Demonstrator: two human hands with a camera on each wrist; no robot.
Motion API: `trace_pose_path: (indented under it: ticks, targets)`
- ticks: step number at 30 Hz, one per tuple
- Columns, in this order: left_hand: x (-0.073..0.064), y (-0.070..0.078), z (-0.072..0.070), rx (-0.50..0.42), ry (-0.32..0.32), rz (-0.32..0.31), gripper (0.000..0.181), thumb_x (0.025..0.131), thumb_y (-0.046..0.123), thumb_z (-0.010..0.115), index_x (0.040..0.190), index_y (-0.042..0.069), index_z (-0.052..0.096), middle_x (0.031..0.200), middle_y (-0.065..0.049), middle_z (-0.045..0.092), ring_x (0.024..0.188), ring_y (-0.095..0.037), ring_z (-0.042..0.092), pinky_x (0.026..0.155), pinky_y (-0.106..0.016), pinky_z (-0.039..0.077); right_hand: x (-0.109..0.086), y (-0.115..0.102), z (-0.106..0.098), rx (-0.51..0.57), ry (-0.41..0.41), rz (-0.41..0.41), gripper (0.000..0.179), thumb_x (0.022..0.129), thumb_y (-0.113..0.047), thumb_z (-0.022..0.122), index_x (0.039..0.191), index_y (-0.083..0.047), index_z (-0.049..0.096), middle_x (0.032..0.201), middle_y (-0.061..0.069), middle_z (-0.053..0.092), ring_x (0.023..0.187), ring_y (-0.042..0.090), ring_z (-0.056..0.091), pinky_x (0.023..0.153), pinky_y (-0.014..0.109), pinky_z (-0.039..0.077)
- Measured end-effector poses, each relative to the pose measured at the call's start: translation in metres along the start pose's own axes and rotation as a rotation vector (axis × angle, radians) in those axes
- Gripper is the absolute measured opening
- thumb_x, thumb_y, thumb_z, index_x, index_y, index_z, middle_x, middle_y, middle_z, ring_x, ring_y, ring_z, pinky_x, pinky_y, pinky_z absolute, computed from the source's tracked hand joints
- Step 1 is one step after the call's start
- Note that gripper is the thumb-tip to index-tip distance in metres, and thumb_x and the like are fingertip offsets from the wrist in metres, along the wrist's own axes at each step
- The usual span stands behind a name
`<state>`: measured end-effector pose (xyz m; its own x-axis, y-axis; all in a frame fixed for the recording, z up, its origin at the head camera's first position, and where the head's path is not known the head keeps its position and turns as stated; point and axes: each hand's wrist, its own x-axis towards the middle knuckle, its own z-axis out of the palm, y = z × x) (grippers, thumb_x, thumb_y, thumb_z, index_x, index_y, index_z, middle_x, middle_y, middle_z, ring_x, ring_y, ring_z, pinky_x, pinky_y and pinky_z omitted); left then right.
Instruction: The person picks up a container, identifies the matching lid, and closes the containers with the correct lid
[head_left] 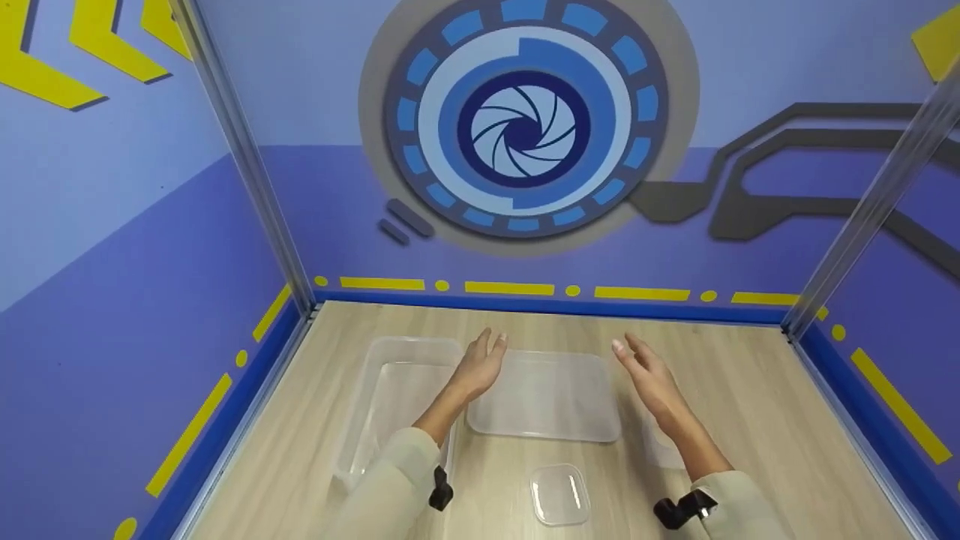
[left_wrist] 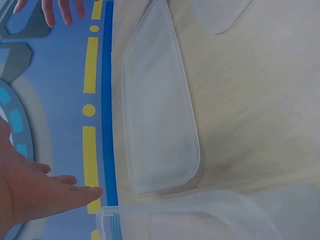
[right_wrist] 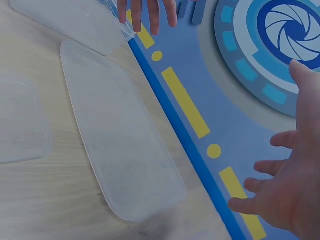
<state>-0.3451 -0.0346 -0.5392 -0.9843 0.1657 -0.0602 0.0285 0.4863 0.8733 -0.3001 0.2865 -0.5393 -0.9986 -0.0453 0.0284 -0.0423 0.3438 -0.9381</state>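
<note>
Both hands are raised over the table with nothing in them. The left hand (head_left: 478,367) hovers between a large clear plastic container (head_left: 352,427) and a big translucent rectangular lid (head_left: 544,397), its fingers extended. On the other side of the lid, the right hand (head_left: 654,384) has its fingers spread and relaxed. Beneath the right forearm lies a small clear container (head_left: 664,450), partly hidden. A small clear square lid (head_left: 560,495) rests near the front. In the left wrist view the large lid (left_wrist: 160,110) lies flat, apart from the left hand (left_wrist: 42,192); the right wrist view shows the right hand (right_wrist: 285,185) empty too.
Blue and purple printed panels (head_left: 315,217) wall the table at the back and sides. Metal posts (head_left: 247,165) stand at the back corners. Wood-grain tabletop (head_left: 757,405) extends to the right of the containers.
</note>
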Motion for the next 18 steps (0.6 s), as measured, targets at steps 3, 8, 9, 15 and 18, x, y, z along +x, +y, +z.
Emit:
trace_pose_path:
  ticks: [3, 8, 9, 15, 18]
  targets:
    - [0.004, -0.001, 0.005, -0.045, 0.007, -0.035, 0.078, 0.111, 0.058, 0.03, 0.167, 0.003, 0.023, 0.169, -0.027, 0.025, 0.157, -0.047, 0.024, 0.126, -0.062, 0.02, 0.003, 0.002, 0.004, 0.064, 0.021, 0.025, 0.086, 0.109, -0.062, 0.044, 0.169, -0.005, 0.02, 0.174, 0.021, 0.018, 0.161, 0.041, 0.014, 0.127, 0.062, 0.015]
    - [0.007, -0.004, 0.012, -0.112, 0.048, -0.099, 0.078, 0.111, 0.057, 0.031, 0.167, 0.002, 0.024, 0.168, -0.029, 0.026, 0.156, -0.047, 0.024, 0.126, -0.062, 0.019, 0.006, 0.008, 0.008, 0.089, 0.045, 0.073, 0.09, 0.108, -0.065, 0.042, 0.169, -0.004, 0.018, 0.174, 0.02, 0.018, 0.161, 0.039, 0.013, 0.128, 0.06, 0.013]
    - [0.008, -0.005, 0.014, -0.121, 0.058, -0.107, 0.078, 0.111, 0.057, 0.031, 0.166, 0.002, 0.024, 0.168, -0.029, 0.027, 0.156, -0.048, 0.025, 0.126, -0.062, 0.02, 0.007, 0.009, 0.009, 0.084, 0.046, 0.079, 0.091, 0.107, -0.066, 0.042, 0.169, -0.004, 0.018, 0.174, 0.02, 0.018, 0.161, 0.039, 0.013, 0.128, 0.06, 0.013]
    - [0.009, -0.01, 0.022, -0.129, 0.109, -0.14, 0.081, 0.11, 0.058, 0.031, 0.165, -0.001, 0.027, 0.165, -0.031, 0.03, 0.154, -0.05, 0.028, 0.125, -0.061, 0.023, 0.012, 0.015, 0.017, 0.101, 0.051, 0.099, 0.095, 0.106, -0.07, 0.041, 0.169, -0.003, 0.017, 0.174, 0.021, 0.017, 0.161, 0.04, 0.012, 0.128, 0.06, 0.013]
    - [0.009, -0.013, 0.025, -0.118, 0.144, -0.152, 0.082, 0.11, 0.058, 0.033, 0.163, -0.005, 0.029, 0.163, -0.034, 0.032, 0.153, -0.051, 0.03, 0.125, -0.06, 0.025, 0.013, 0.017, 0.022, 0.113, 0.048, 0.111, 0.095, 0.107, -0.069, 0.041, 0.168, -0.001, 0.016, 0.174, 0.023, 0.016, 0.161, 0.042, 0.01, 0.128, 0.061, 0.011]
